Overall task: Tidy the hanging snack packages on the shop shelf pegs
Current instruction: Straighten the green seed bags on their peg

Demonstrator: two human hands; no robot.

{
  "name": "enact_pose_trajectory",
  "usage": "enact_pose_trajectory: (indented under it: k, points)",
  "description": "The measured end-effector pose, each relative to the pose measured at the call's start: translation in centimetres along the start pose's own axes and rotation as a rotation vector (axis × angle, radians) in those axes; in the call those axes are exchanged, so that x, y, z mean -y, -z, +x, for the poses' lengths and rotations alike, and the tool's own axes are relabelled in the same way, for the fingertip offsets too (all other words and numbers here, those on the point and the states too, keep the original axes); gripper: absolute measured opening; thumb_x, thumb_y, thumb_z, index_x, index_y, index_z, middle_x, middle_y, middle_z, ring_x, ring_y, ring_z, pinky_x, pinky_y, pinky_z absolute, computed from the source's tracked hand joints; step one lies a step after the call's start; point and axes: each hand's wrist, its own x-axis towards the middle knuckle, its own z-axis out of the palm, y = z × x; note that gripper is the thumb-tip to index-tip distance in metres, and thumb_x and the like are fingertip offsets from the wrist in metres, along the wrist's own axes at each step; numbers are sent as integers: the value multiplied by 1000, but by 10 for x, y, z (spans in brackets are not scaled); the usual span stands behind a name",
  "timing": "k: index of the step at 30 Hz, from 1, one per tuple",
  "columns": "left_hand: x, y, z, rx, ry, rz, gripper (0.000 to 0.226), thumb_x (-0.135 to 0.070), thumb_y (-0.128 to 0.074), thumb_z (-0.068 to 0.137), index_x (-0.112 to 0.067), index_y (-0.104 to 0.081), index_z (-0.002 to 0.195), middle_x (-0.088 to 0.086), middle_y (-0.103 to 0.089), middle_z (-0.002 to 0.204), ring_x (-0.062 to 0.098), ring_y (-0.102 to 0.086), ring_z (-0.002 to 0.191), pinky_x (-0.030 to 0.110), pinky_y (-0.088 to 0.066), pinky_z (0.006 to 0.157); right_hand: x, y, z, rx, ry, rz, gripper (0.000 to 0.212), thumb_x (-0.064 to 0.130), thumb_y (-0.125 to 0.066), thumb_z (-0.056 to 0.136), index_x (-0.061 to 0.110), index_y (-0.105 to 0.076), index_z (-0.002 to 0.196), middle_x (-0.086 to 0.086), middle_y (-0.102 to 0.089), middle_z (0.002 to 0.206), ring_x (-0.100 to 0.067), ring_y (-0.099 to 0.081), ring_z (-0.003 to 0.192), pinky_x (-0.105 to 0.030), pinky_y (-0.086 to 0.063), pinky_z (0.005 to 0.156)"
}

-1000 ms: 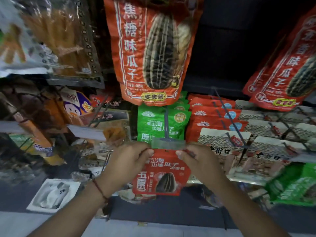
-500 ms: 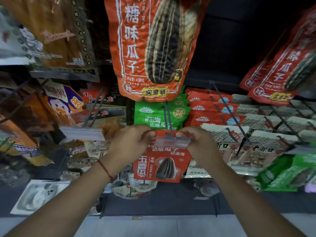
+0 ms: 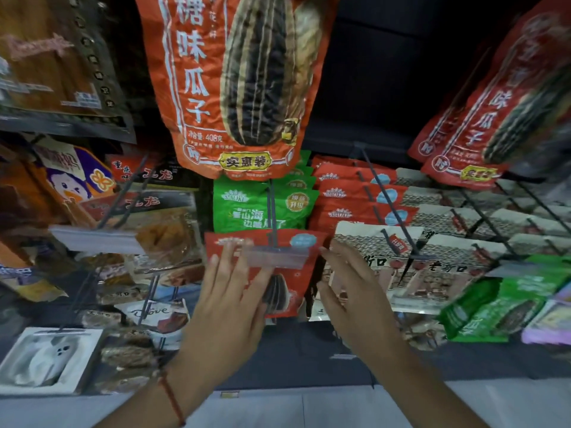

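Observation:
A small red sunflower-seed packet [image 3: 287, 291] hangs at the front of a dark peg [image 3: 273, 211], behind the peg's clear price-tag holder [image 3: 276, 256]. Green packets [image 3: 247, 211] hang behind it on the same peg. My left hand [image 3: 230, 307] is spread flat, fingers apart, its fingertips over the packet's left edge. My right hand [image 3: 352, 301] is open just right of the packet, fingers apart, holding nothing.
A large orange seed bag [image 3: 234, 88] hangs overhead. Red packets [image 3: 349, 193] and beige tile-print packets [image 3: 380, 242] fill pegs to the right, with green bags [image 3: 488, 307] further right. Brown snack packs [image 3: 160, 239] hang left. A dark shelf ledge [image 3: 309, 359] runs below.
Both hands have let go of the red packet's top corners and opened. The packet now hangs on the peg behind the tag holder. The view has moved closer.

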Motion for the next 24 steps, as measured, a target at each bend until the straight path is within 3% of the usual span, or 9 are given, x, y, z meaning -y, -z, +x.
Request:
enact_pose_trajectory:
  k: [4, 6, 8, 10, 13, 16, 19, 21, 24]
  points:
    - [-34, -19, 0, 148, -46, -22, 61, -32, -47, 88, -17, -38, 146, 17, -39, 148, 40, -34, 136, 49, -16, 117, -41, 15, -32, 31, -71, 31, 45, 26, -55, 96, 32, -49, 140, 21, -30, 151, 7, -19, 141, -12, -19, 112]
    - [-54, -27, 9, 202, -52, -68, 66, -34, -47, 90, -20, -28, 151, 13, -24, 158, 36, -27, 143, 47, -19, 115, -62, 28, -39, 13, -99, 26, 39, 27, -54, 95, 30, -57, 133, 22, -37, 144, -5, -34, 138, -25, -34, 110]
    - [-75, -31, 24, 217, -48, -100, 69, -35, -46, 93, -22, -17, 154, 8, -10, 162, 29, -14, 149, 44, -16, 117, -80, 45, -39, -42, -109, 37, 29, 19, -57, 93, 24, -68, 119, 16, -48, 134, -15, -52, 123, -39, -51, 96]
    - [-95, -30, 46, 194, -61, -87, 69, -35, -45, 95, -21, -15, 155, 7, -7, 163, 27, -8, 150, 40, -11, 119, -97, 64, -33, -99, -98, 41, 24, 8, -61, 90, 21, -69, 109, 7, -54, 130, -14, -55, 116, -40, -53, 90]
    - [-119, -30, 88, 153, -36, -29, 66, -29, -48, 95, -16, -21, 154, 10, -14, 162, 27, -10, 149, 40, -7, 121, -118, 87, -11, -112, -127, 35, 41, 8, -59, 92, 21, -58, 131, 4, -45, 143, -8, -55, 107, -27, -45, 97]
    - [-131, -36, 122, 157, 48, 44, 64, -19, -52, 90, -10, -31, 150, 14, -36, 152, 34, -31, 141, 47, -24, 114, -133, 94, 19, 25, -50, -15, 55, 10, -53, 95, 19, -38, 148, 3, -31, 155, -16, -37, 136, -30, -33, 111]
    - [-136, -37, 142, 146, 84, 91, 50, -18, -61, 84, -8, -53, 132, 10, -57, 108, 32, -52, 101, 47, -47, 88, -144, 93, 43, 84, 19, -119, 47, 20, -55, 95, 17, -46, 141, -2, -51, 134, -23, -44, 121, -36, -39, 102]
    - [-138, -36, 147, 87, 87, 108, 22, -13, -72, 77, -9, -65, 98, 6, -56, 87, 29, -51, 84, 43, -46, 73, -147, 95, 50, 47, 64, -107, 26, 22, -57, 95, 14, -63, 119, -2, -60, 111, -23, -52, 101, -34, -40, 84]
    - [-149, -29, 140, 70, 87, 159, 22, -5, -78, 66, -11, -57, 71, 5, -55, 73, 29, -53, 73, 41, -45, 65, -151, 96, 43, 18, 151, -18, 9, 21, -60, 93, 14, -67, 94, 2, -59, 89, -20, -54, 85, -32, -39, 72]
